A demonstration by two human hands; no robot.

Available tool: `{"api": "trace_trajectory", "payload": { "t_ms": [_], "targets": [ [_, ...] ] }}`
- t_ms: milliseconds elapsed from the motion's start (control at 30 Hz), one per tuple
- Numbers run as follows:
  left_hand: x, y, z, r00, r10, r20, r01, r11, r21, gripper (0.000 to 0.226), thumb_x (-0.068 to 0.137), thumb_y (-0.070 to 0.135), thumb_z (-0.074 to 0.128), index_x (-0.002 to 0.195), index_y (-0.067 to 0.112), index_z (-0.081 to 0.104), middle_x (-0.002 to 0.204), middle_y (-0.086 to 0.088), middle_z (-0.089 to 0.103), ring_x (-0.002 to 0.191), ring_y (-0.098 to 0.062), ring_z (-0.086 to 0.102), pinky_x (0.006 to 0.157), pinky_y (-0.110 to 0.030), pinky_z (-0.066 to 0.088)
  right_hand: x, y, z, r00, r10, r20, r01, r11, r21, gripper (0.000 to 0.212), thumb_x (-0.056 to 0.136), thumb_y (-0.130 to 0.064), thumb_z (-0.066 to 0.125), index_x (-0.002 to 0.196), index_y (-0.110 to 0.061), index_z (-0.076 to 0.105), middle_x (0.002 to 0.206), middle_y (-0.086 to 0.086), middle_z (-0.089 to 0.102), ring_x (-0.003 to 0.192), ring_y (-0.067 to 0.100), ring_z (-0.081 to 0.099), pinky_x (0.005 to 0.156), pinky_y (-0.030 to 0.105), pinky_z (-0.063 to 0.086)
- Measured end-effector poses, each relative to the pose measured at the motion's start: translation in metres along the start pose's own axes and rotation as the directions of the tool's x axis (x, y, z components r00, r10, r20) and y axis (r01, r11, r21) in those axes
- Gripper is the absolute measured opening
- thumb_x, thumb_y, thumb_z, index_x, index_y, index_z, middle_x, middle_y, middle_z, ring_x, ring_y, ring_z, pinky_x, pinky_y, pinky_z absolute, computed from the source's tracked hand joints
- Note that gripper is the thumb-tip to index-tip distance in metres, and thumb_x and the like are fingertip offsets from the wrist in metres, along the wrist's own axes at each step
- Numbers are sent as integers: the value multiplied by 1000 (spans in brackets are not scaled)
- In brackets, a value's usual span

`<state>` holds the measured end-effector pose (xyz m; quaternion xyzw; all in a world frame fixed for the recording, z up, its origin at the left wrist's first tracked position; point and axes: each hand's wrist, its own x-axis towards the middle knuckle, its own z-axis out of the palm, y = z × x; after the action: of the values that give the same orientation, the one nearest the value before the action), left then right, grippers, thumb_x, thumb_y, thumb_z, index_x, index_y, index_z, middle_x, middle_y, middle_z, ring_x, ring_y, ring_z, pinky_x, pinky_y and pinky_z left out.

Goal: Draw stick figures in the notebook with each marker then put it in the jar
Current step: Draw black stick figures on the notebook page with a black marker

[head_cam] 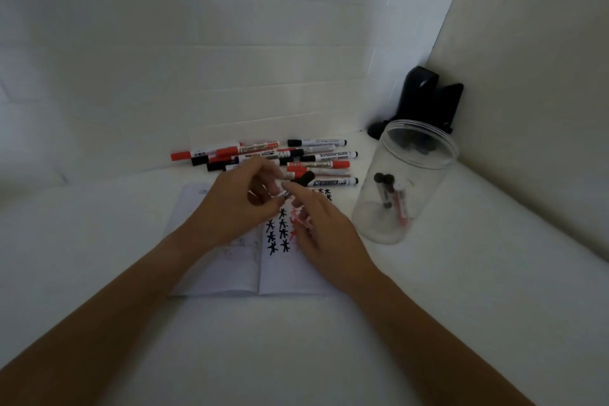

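Observation:
An open notebook (227,270) lies on the white table, with several black and red stick figures (282,234) on its right page. Above it my left hand (234,208) grips the barrel of a black-capped marker (304,177). My right hand (324,231) meets it from the right, its fingertips pinching the barrel just below the cap. A clear plastic jar (372,217) stands open to the right of the notebook, with a few markers (393,198) leaning inside it. Several red and black markers lie in a pile (263,155) behind the notebook.
A black object (425,99) stands in the far right corner behind the jar. White walls close the table at the back and on the right.

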<state>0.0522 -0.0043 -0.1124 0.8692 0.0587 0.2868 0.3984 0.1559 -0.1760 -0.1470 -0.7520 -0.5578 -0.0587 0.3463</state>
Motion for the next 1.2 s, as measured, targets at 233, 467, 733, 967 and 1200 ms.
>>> {"api": "trace_trajectory", "payload": {
  "t_ms": [233,467,733,967,1200],
  "targets": [
    [-5,1,10,987,-87,138,125,946,-300,9,100,19,54,106,15,60,95,-4,70,86,-24,70,76,-41,60,-4,-1,-1,992,22,-122,-15,998,55,42,91,-17,73,129,-21,55,119,-7,59,97,9,61,78,32,57],
    [-9,-5,19,894,277,352,-367,904,222,27,104,20,44,126,12,57,106,2,56,97,-11,49,87,-30,43,-7,-2,-7,968,250,4,-149,565,811,17,102,-18,57,109,-6,67,76,17,62,66,30,59,58,37,51],
    [0,-25,-10,937,236,257,-333,825,456,36,102,40,33,108,17,60,98,7,54,82,-6,45,72,-26,39,-7,13,-24,963,268,13,-206,706,678,12,98,-22,66,108,-19,72,84,4,70,69,22,67,63,33,58],
    [-6,-15,9,934,177,309,-304,849,433,49,97,61,24,95,24,56,80,16,52,67,-1,46,61,-12,30,-6,3,-20,1000,13,20,-9,984,-181,19,100,-33,61,112,-19,63,98,-4,68,82,12,61,70,31,54],
    [-12,-15,18,936,163,314,-273,895,351,55,98,63,15,96,25,55,82,10,58,71,-8,51,65,-27,42,-11,-17,-3,1000,-6,23,12,962,-272,29,106,-32,46,121,-13,61,104,2,65,83,19,61,70,32,50]
  ]
}}
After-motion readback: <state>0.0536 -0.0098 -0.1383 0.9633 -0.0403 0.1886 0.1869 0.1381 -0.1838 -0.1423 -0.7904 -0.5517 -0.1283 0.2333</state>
